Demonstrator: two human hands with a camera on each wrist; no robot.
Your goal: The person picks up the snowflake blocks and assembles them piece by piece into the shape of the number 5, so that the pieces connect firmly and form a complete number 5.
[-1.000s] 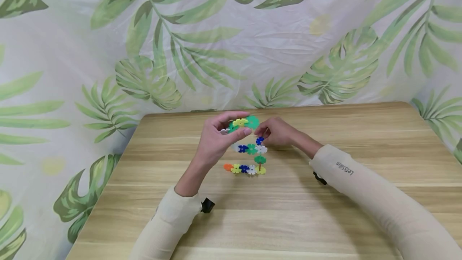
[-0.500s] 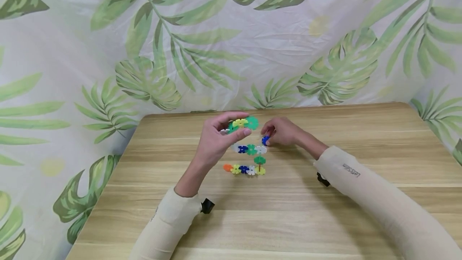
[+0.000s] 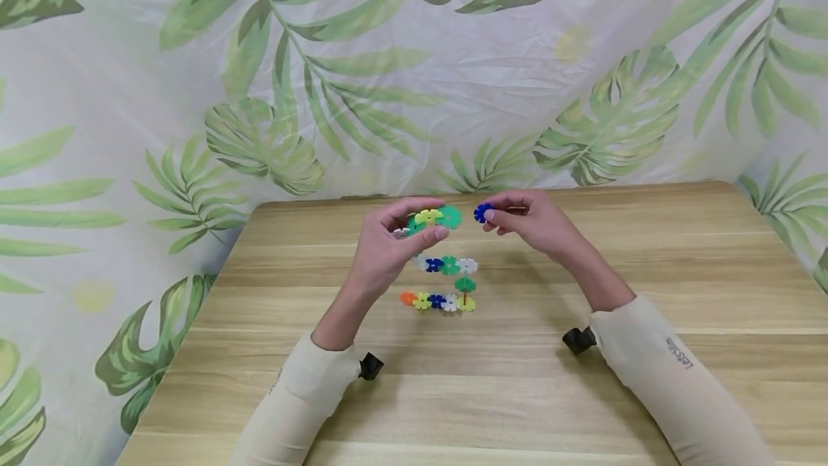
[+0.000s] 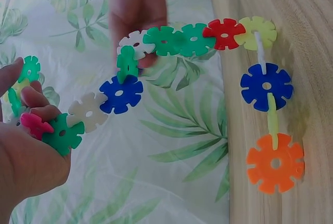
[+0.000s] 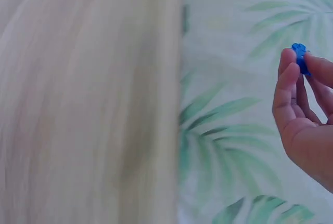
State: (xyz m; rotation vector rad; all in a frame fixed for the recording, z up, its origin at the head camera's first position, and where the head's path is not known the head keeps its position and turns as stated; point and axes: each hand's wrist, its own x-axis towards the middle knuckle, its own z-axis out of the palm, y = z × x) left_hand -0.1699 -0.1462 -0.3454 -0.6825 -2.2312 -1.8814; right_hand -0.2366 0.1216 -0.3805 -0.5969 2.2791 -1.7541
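Note:
My left hand [image 3: 387, 249] grips the upper end of a linked structure of notched plastic snowflake discs. A yellow disc [image 3: 427, 216] and a green disc [image 3: 451, 217] stick out past its fingers. Below hangs a row with a green disc [image 3: 449, 265] in it, and lower still a row ending in an orange disc [image 3: 407, 298]. In the left wrist view, the chain bends through a blue disc [image 4: 121, 95] and a red disc [image 4: 224, 34]. To the right, apart from the structure, my right hand [image 3: 543, 225] pinches a loose blue snowflake disc [image 3: 481, 213] between thumb and fingers.
A wood-grain table [image 3: 504, 394] lies under both hands. Behind it hangs a leaf-patterned cloth [image 3: 388, 78], close to the table's back edge. Black wrist cameras [image 3: 371, 366] stick out from the sleeves.
My right hand has drawn the blue disc away from the structure's right side, then lifted it up and rightward to the level of the left hand. My left hand stays nearly still.

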